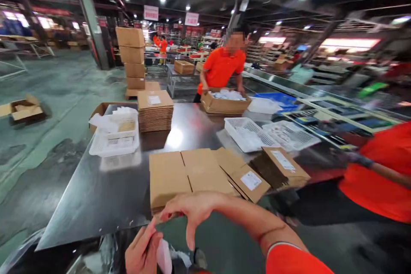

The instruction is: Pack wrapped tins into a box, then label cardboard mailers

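At the near table edge, my left hand (143, 250) has its fingers pressed together, pointing up. Whatever it may hold is too hidden to name. A thin white piece (164, 257) shows right beside it; whether the hand holds this is unclear. My right hand (192, 212) reaches across from the right, thumb hanging down and apart from the fingers. Its fingertips meet those of my left hand. Just beyond, a closed cardboard box (186, 175) lies on the metal table (105, 197), close to my right hand.
Flattened cartons (250, 180) lie to the right, with a stack of them (156, 113) farther back. White baskets (114, 147) stand at left and right. Across the table a person (223, 68) holds an open carton (226, 105). Another person's orange shirt (382, 175) is at right.
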Action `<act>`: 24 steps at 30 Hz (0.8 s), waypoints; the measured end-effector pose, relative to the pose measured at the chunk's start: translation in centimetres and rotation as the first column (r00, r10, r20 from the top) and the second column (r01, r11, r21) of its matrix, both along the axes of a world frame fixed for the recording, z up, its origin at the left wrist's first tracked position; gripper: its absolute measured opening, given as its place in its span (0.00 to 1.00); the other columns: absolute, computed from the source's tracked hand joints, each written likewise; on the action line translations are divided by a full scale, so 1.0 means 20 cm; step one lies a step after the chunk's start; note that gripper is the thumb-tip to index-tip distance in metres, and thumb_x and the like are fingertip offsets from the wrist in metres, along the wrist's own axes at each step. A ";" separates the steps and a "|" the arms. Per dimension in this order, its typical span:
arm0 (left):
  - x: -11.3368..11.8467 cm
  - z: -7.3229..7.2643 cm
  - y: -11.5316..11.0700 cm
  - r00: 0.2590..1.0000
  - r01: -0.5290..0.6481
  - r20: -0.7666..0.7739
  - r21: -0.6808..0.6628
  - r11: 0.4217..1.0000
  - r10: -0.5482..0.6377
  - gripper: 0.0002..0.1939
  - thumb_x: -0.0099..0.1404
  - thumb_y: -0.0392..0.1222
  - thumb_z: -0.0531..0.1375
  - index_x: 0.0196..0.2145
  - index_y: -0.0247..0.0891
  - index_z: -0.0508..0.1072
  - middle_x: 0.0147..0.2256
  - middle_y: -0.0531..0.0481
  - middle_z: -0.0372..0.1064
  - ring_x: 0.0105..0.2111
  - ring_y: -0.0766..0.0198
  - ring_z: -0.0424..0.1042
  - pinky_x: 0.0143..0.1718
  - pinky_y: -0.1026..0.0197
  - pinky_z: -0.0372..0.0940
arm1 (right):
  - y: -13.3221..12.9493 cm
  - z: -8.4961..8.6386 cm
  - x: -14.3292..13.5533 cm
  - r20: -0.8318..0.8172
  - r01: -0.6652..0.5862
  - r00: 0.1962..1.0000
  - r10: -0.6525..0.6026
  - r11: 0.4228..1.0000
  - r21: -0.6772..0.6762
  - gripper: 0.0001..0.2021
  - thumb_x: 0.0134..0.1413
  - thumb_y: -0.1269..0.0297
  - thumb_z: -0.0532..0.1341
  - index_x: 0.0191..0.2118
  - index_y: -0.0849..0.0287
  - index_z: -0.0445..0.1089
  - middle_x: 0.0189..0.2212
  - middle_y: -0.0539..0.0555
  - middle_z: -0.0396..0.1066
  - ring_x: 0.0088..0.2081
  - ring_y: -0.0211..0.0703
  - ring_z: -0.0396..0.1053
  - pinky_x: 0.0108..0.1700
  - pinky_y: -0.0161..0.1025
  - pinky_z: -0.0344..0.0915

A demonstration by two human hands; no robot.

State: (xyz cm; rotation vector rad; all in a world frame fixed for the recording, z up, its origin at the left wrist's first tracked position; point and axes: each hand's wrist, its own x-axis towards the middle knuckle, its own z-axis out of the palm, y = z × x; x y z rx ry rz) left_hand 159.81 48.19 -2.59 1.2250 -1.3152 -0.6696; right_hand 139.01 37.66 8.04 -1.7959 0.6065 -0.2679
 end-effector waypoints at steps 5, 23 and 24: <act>-0.29 0.26 -0.06 0.988 0.092 0.142 -0.290 0.953 -0.052 0.09 0.68 0.43 0.67 0.44 0.42 0.85 0.33 0.47 0.84 0.27 0.62 0.81 0.30 0.65 0.77 | 0.48 -0.38 -0.13 0.215 0.466 0.866 -0.451 0.885 -0.020 0.22 0.44 0.44 0.75 0.38 0.57 0.80 0.36 0.52 0.76 0.38 0.46 0.72 0.42 0.40 0.69; -0.95 0.39 -0.16 0.919 -0.178 0.298 -0.268 0.947 0.257 0.24 0.69 0.55 0.65 0.53 0.35 0.81 0.26 0.49 0.79 0.23 0.62 0.73 0.32 0.62 0.67 | 0.83 -0.55 -0.65 0.379 0.777 0.456 -0.805 0.568 0.271 0.24 0.45 0.38 0.72 0.35 0.56 0.73 0.23 0.44 0.63 0.25 0.35 0.57 0.29 0.34 0.57; -0.94 0.38 -0.18 0.921 -0.167 0.313 -0.223 0.960 0.232 0.25 0.69 0.57 0.63 0.54 0.35 0.80 0.25 0.50 0.78 0.23 0.62 0.73 0.31 0.62 0.67 | 0.84 -0.55 -0.67 0.377 0.778 0.397 -0.837 0.525 0.346 0.26 0.43 0.40 0.73 0.41 0.54 0.72 0.24 0.43 0.63 0.25 0.35 0.57 0.28 0.33 0.56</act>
